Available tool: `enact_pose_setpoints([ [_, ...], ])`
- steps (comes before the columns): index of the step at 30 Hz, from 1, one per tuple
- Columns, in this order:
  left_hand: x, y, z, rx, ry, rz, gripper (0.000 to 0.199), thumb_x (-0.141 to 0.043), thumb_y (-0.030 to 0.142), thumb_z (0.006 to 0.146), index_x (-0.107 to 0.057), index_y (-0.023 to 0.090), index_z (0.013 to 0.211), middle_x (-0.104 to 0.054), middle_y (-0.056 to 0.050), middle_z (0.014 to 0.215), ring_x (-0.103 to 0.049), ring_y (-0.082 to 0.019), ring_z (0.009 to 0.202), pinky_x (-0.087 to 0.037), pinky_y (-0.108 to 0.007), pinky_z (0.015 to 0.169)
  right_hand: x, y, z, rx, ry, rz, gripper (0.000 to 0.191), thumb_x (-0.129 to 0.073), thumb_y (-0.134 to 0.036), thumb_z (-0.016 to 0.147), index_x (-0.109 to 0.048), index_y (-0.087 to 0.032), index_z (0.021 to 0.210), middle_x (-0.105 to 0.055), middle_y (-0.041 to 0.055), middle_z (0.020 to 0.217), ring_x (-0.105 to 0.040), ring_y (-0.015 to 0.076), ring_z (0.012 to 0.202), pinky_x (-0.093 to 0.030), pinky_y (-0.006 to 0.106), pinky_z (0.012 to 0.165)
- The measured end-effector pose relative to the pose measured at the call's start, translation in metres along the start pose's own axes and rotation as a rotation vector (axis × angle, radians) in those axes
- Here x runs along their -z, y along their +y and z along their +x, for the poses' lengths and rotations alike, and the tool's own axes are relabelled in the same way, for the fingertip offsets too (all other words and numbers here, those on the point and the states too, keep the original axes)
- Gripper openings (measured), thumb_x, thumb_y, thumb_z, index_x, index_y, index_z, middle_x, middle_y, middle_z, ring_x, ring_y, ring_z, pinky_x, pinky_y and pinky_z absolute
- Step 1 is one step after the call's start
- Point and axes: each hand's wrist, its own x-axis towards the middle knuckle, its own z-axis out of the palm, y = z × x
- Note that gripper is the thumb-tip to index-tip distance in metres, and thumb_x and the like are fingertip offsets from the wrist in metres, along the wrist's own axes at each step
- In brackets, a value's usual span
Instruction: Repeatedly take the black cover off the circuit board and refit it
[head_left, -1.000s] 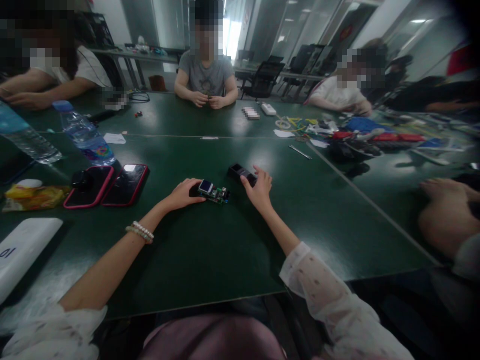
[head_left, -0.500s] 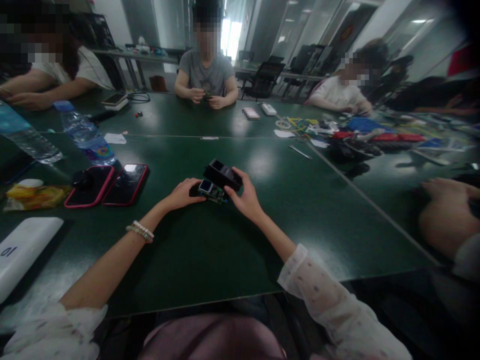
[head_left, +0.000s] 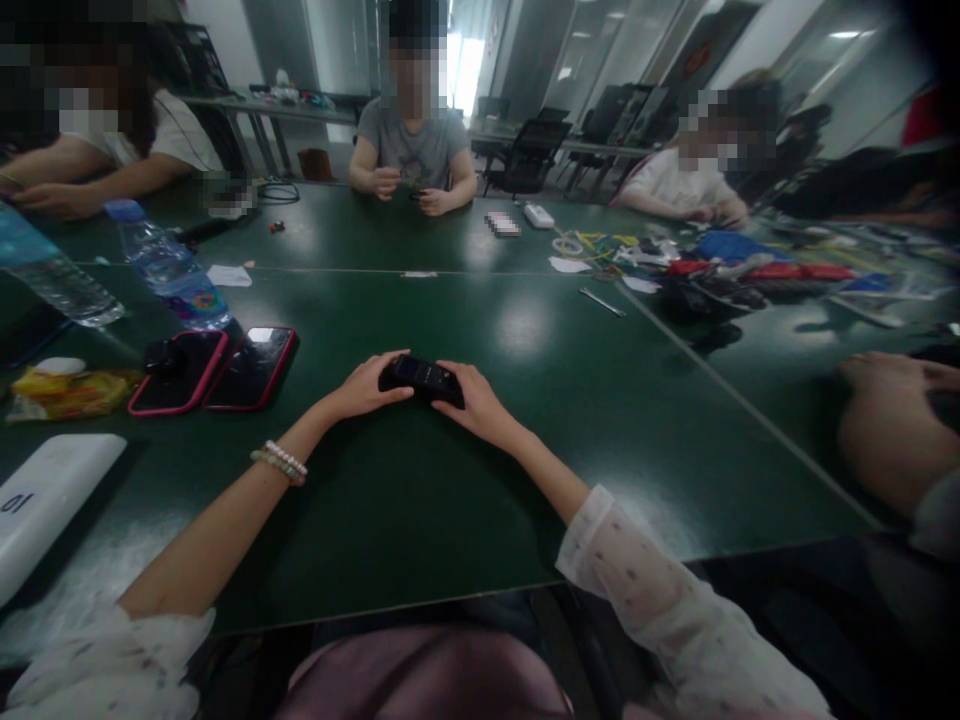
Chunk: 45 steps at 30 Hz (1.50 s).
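Note:
A small black electronic device (head_left: 424,376) with a dark screen lies between my hands, just over the green table (head_left: 420,520). My left hand (head_left: 373,385) grips its left end, the thumb along the near side. Around the right end close the fingers and thumb of my right hand (head_left: 475,402). The black cover sits over the circuit board, which is hidden from view. Whether the cover is fully seated I cannot tell.
Two red-cased phones (head_left: 252,370), a yellow packet (head_left: 71,390), a water bottle (head_left: 169,265) and a white power bank (head_left: 56,505) are on the left. A wrench (head_left: 602,302) lies ahead to the right, near a pile of cables (head_left: 720,265). Several people sit around the table.
My right hand has lowered the black cover onto the circuit board held in my left hand. The board and its small screen were exposed before and are now covered.

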Motion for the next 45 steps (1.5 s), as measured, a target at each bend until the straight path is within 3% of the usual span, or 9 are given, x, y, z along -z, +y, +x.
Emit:
enact_pose_setpoints([
  [3,0.001,0.003,-0.001,0.002,0.005,-0.002,0.069,-0.044,0.066,0.095,-0.042,0.023,0.148,-0.052,-0.014,0.144,-0.049,-0.033,0.131,-0.038,-0.052,0.111,0.0,0.0,0.001,0.019,-0.006,0.018,0.058,-0.069,-0.035,0.087,-0.044,-0.026,0.139,-0.059,0.0128,0.132,-0.053,0.033,0.12,-0.046,0.056,0.1],
  [6,0.001,0.003,-0.001,-0.007,0.009,0.002,0.063,-0.038,0.065,0.098,-0.046,0.025,0.145,-0.053,-0.011,0.144,-0.049,-0.03,0.132,-0.037,-0.051,0.112,0.001,-0.003,0.0,0.058,-0.004,0.029,0.054,-0.068,-0.031,0.087,-0.046,-0.028,0.136,-0.058,0.0113,0.131,-0.053,0.0326,0.119,-0.046,0.057,0.1],
  [12,0.0,-0.001,0.0,0.02,0.002,-0.005,0.057,-0.047,0.064,0.095,-0.051,0.031,0.141,-0.056,-0.007,0.142,-0.051,-0.03,0.13,-0.04,-0.051,0.11,0.001,-0.008,-0.002,0.057,-0.011,0.099,0.052,-0.07,-0.029,0.086,-0.047,-0.03,0.133,-0.058,0.0092,0.132,-0.052,0.0315,0.12,-0.045,0.055,0.101],
  [16,0.0,-0.002,0.0,0.031,-0.008,-0.015,0.057,-0.049,0.064,0.095,-0.053,0.03,0.14,-0.057,-0.008,0.141,-0.052,-0.03,0.129,-0.041,-0.05,0.108,0.001,-0.009,-0.002,-0.01,-0.008,0.203,0.053,-0.072,-0.044,0.085,-0.049,-0.028,0.13,-0.057,0.0097,0.131,-0.053,0.0299,0.12,-0.046,0.051,0.102],
  [22,0.001,0.0,0.0,0.041,-0.02,-0.02,0.057,-0.049,0.065,0.094,-0.053,0.03,0.14,-0.057,-0.007,0.14,-0.052,-0.03,0.128,-0.041,-0.051,0.108,0.002,-0.004,0.001,-0.151,-0.058,0.344,0.044,-0.056,-0.055,0.093,-0.054,-0.025,0.126,-0.06,0.0103,0.124,-0.057,0.0265,0.117,-0.048,0.048,0.1],
  [32,0.004,0.005,-0.001,0.033,-0.042,0.022,0.057,-0.047,0.066,0.095,-0.054,0.031,0.139,-0.057,-0.006,0.141,-0.05,-0.03,0.129,-0.039,-0.052,0.11,0.003,-0.002,0.004,-0.189,-0.065,0.516,0.042,-0.069,-0.045,0.087,-0.056,-0.023,0.121,-0.063,0.0079,0.117,-0.063,0.0242,0.109,-0.051,0.046,0.096],
  [45,0.006,0.008,-0.001,-0.018,-0.07,-0.013,0.052,-0.048,0.063,0.096,-0.055,0.032,0.138,-0.057,-0.004,0.142,-0.051,-0.028,0.13,-0.038,-0.051,0.111,0.002,0.001,0.002,-0.135,-0.066,0.479,0.04,-0.069,-0.043,0.087,-0.056,-0.025,0.12,-0.06,0.007,0.119,-0.062,0.0235,0.104,-0.054,0.045,0.09],
])
